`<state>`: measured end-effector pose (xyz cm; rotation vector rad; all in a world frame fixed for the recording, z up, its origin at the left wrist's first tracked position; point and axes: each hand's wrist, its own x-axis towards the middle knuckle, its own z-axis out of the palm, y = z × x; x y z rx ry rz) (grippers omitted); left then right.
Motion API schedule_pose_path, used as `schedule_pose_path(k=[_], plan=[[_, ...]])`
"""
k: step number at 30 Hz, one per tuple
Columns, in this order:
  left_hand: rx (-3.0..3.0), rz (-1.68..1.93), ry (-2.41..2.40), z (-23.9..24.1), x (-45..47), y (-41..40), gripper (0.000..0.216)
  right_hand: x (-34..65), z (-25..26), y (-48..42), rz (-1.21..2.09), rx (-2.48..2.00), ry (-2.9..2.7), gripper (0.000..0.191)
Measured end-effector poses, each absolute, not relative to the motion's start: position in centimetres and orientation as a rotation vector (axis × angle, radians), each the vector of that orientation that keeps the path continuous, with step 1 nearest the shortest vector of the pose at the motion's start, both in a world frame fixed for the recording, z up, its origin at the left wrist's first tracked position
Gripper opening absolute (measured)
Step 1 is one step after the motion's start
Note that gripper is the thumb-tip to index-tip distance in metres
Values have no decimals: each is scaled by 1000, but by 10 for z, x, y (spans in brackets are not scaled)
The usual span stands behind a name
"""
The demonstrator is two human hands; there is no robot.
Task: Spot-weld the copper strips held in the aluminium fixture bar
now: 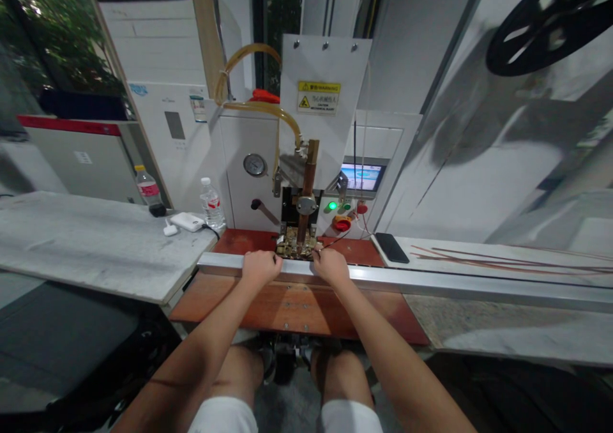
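I sit at a small bench machine with a copper electrode column (306, 187) standing over a brass fixture block (295, 246). My left hand (259, 267) rests on the aluminium rail (431, 283) just left of the fixture, fingers curled closed. On the fixture's right side, my right hand (329, 264) pinches a thin wire (341, 238) that runs up to the right. What the left fingers hold is hidden.
A black phone (391, 247) and long copper strips (502, 259) lie right of the machine. Two water bottles (211, 203), a white charger (188, 221), a pressure gauge (254, 165), a small screen (363, 176) and coloured buttons (342, 222) surround it. A black reel (546, 21) hangs upper right.
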<state>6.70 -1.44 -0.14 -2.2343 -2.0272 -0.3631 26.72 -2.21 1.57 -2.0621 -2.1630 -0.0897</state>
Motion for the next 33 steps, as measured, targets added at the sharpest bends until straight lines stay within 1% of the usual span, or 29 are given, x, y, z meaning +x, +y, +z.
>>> schedule_pose_path(k=[9, 19, 27, 33], plan=[[-2276, -304, -2024, -2, 65, -13, 52, 268, 13, -23, -124, -2024, -2168, 39], [-2435, -185, -2002, 6, 56, -6, 51, 266, 16, -24, -135, -2025, -2177, 37], [-2469, -274, -1905, 8, 44, -7, 49, 265, 19, -26, -101, -2036, -2166, 36], [-2435, -296, -1941, 7, 35, -6, 50, 263, 21, -26, -82, -2075, -2162, 38]])
